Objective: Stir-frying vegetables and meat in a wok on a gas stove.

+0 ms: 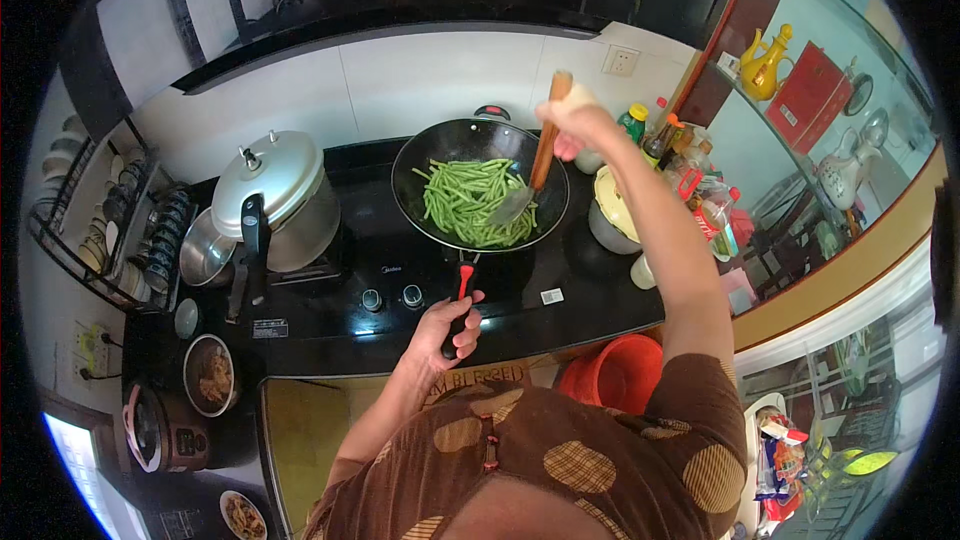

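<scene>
My left hand (pixel 448 326) grips the black and red handle (pixel 464 281) of a dark wok (pixel 420 142) that sits over the right burner of the hob. Cut green beans (pixel 461 199) cover the middle of the wok. Above its right side, my right hand (pixel 576 124) holds the wooden handle (pixel 547 146) of a wok spatula, its fingers wrapped near the upper end. The spatula's metal blade (pixel 512 206) slants down among the beans at the right. Part of the blade blends into the beans.
Left of the wok stands a large pressure cooker (pixel 274 187) beside a dish rack (pixel 112 225). A lidded pot (pixel 613 214) and several condiment bottles (pixel 664 139) line the right side. A food bowl (pixel 210 375), a rice cooker (pixel 169 431) and a red bucket (pixel 615 371) are nearer me.
</scene>
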Demonstrator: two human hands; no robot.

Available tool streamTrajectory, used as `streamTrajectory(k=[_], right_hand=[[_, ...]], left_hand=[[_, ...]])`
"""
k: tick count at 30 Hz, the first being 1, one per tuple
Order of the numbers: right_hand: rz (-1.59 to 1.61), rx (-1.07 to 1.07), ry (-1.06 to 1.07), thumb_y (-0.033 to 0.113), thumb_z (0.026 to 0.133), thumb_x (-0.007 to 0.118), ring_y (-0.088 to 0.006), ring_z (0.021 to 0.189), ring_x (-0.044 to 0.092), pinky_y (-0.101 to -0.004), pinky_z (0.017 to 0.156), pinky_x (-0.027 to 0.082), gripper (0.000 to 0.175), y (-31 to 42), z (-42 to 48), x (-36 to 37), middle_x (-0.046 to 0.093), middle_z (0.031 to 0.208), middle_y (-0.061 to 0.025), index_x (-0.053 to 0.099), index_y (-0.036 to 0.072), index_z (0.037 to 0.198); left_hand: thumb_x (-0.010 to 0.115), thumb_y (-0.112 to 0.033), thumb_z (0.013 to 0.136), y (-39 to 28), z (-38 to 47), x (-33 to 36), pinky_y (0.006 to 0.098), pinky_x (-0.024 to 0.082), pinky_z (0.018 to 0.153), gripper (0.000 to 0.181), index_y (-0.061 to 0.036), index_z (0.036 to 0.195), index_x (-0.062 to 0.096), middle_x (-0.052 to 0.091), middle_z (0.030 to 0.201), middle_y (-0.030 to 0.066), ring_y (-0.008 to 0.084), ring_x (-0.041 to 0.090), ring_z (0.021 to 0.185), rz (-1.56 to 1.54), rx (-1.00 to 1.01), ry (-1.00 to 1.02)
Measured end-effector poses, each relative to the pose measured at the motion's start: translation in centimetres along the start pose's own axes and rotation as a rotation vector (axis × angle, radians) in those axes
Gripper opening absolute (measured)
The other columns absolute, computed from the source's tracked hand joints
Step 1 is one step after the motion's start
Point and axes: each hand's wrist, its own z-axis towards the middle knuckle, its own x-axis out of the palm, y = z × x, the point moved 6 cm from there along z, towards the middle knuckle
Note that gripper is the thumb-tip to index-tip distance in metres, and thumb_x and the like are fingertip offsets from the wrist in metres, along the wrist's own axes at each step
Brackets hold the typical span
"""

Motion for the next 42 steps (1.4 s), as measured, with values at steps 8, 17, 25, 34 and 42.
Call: streamTrajectory(k=[8,17,25,34,42], right_hand=[[-0.439,0.021,0.049,0.026,0.074,0.059,-0.0240,0.050,0.062,-0.0333,0.041,0.052,0.042,4.2,1.6,0.4,0.060,0.065,-0.0190,0.054,-0.010,0.096],[0.282,0.047,-0.121,0.018,0.075,0.061,-0.0236,0.049,0.064,-0.0325,0.040,0.053,0.029,-4.8,2.6,3.4,0.062,0.067,-0.0186,0.058,-0.009,0.086],[-0.269,0.022,-0.084,0.021,0.073,0.062,-0.0215,0.050,0.065,-0.0316,0.042,0.053,0.026,-2.5,2.2,-1.1,0.064,0.067,-0.0173,0.059,-0.005,0.077],[0.567,-0.201,-0.109,0.007,0.080,0.060,-0.0247,0.070,0.066,-0.0335,0.060,0.058,0.020,-11.6,8.2,2.6,0.063,0.088,-0.0138,0.059,-0.002,0.098],[-0.054,-1.016,0.297,0.003,0.079,0.063,-0.0159,0.081,0.059,-0.0283,0.072,0.046,0.015,-2.3,-1.4,6.9,0.060,0.087,-0.0059,0.064,0.004,0.094]], left_hand=[[0.048,-0.016,0.094,0.2,-0.3,-0.5,0.0248,0.034,0.032,0.021,-0.0029,0.110,0.049,0.051,0.067,0.0065,0.0121,0.040,0.040,-0.017,0.007,0.019],[0.048,-0.016,0.094,0.3,-0.2,-0.3,0.0257,0.033,0.032,0.021,-0.0032,0.110,0.051,0.050,0.066,0.0060,0.0124,0.040,0.040,-0.051,-0.036,0.041],[0.047,-0.016,0.094,-0.1,-0.6,-0.2,0.0256,0.033,0.032,0.021,-0.0030,0.111,0.050,0.051,0.066,0.0061,0.0123,0.040,0.040,-0.031,-0.011,0.018],[0.045,-0.018,0.095,0.6,-1.7,0.4,0.0240,0.031,0.030,0.026,-0.0026,0.116,0.049,0.049,0.067,0.0046,0.0105,0.037,0.039,0.033,-0.041,0.014],[0.045,-0.018,0.095,0.5,-1.1,0.0,0.0246,0.033,0.031,0.027,-0.0026,0.116,0.049,0.049,0.067,0.0045,0.0107,0.038,0.039,0.034,-0.049,0.011]])
